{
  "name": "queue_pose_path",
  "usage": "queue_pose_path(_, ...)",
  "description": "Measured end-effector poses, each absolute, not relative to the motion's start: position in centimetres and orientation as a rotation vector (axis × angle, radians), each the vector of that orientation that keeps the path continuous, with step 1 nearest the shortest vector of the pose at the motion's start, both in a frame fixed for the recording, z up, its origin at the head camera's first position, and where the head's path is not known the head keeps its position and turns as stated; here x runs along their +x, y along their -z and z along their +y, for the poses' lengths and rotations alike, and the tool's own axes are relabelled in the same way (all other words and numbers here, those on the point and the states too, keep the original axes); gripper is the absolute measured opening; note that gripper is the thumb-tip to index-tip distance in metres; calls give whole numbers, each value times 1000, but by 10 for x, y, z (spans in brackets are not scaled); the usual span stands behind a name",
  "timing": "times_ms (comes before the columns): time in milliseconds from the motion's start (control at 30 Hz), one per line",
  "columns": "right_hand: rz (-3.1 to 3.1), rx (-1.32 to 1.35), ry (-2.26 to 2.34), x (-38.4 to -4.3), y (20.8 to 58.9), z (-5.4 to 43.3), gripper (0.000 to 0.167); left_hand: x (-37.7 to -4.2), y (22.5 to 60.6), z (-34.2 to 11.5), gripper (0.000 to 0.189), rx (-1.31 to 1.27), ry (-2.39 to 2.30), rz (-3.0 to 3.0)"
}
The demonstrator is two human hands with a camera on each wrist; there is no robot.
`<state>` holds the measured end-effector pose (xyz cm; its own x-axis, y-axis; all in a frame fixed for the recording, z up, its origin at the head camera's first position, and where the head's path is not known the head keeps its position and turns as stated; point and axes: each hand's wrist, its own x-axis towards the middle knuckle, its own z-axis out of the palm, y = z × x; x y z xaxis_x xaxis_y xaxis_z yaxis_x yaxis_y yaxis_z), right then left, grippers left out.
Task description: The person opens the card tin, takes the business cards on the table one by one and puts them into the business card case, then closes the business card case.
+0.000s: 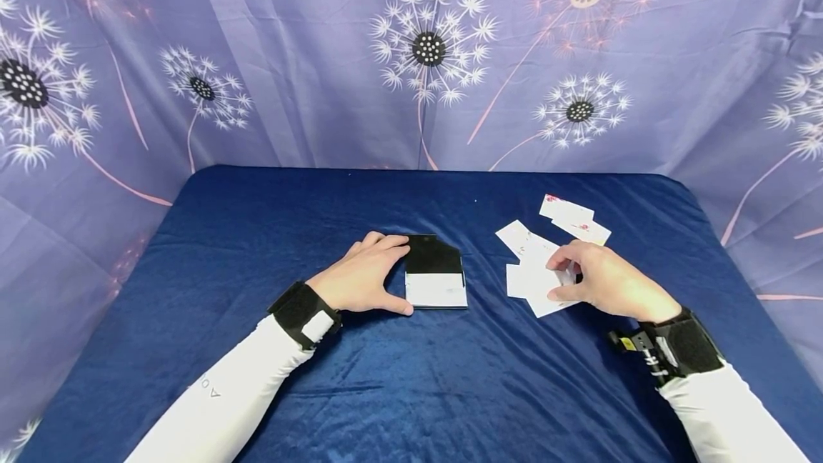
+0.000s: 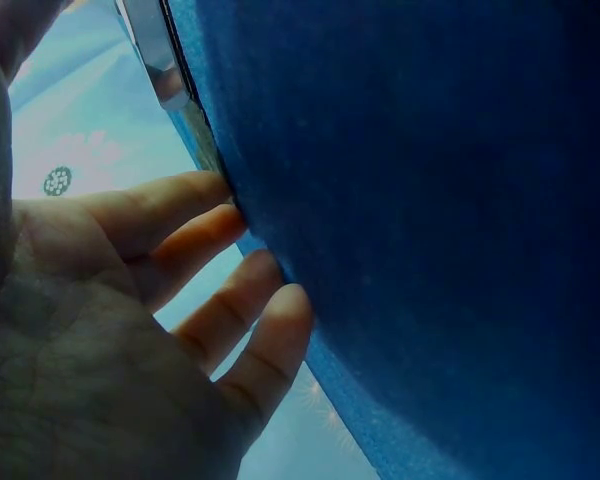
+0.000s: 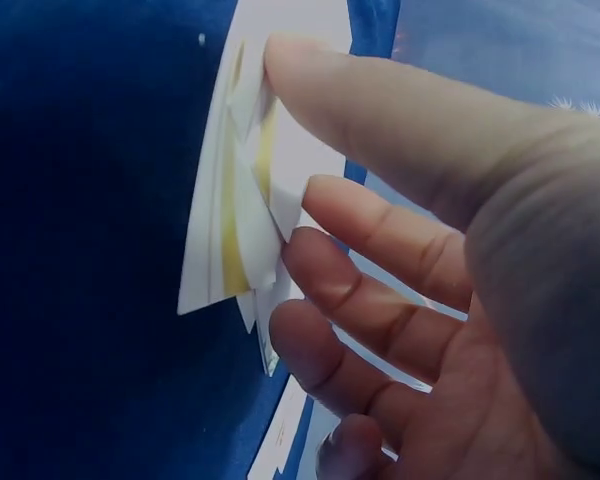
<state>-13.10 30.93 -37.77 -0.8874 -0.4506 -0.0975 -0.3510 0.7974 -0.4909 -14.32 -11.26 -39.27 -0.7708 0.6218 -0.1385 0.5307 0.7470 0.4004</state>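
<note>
A flat card case (image 1: 435, 291) lies opened on the blue cloth, its black lid folded back and a shiny pale section nearest the person. My left hand (image 1: 361, 274) rests at its left side, thumb by the near corner and fingertips at the lid's edge. In the left wrist view those fingers are spread and only gently bent, below the case's shiny edge (image 2: 158, 55). To the right, my right hand (image 1: 601, 279) is over a loose heap of white cards (image 1: 524, 279), pinching a card (image 3: 290, 185) between thumb and fingers. Several cards fan out beneath it, some with yellow stripes.
Two more white cards (image 1: 575, 220) with red prints lie behind the heap, overlapping. The blue cloth (image 1: 308, 206) covers the table and shows wrinkles at the front right. A purple curtain (image 1: 321, 56) with dandelion prints hangs round the far edge and sides.
</note>
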Motion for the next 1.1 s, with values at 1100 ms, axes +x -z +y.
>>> queue_pose_path(1100, 2900, -623, 966, -135, 370, 306, 10, -142, 392, -111, 102, 899, -491, 2686)
